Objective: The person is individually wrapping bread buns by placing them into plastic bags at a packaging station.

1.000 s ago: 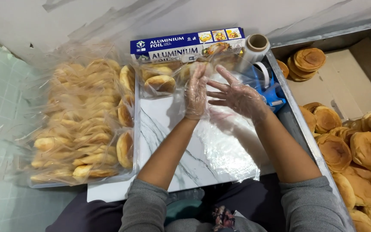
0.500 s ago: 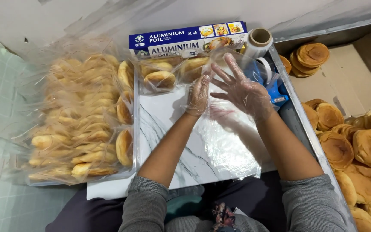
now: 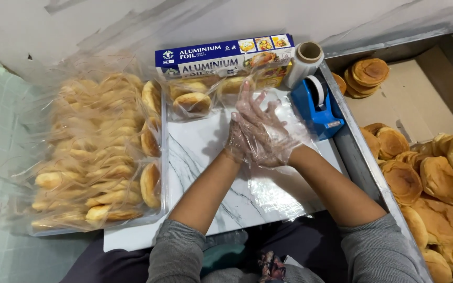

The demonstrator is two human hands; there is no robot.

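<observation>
Both hands meeting mid-board: left hand [image 3: 241,137] and right hand [image 3: 271,140] pressed together, fingers spread, gripping nothing, loose plastic gloves [image 3: 255,133] on. Wrapped buns [image 3: 192,102] parked at the marble board's [image 3: 205,173] far edge, clear of working space.

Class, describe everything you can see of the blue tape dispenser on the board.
The tape dispenser is bright blue, plastic by its look, with a roll of pale tape set upright in its top and a grey cutter end facing the person. It stands at the right edge of the white marbled board, by the metal rail, below a roll of clear film. Neither hand touches it.
</observation>
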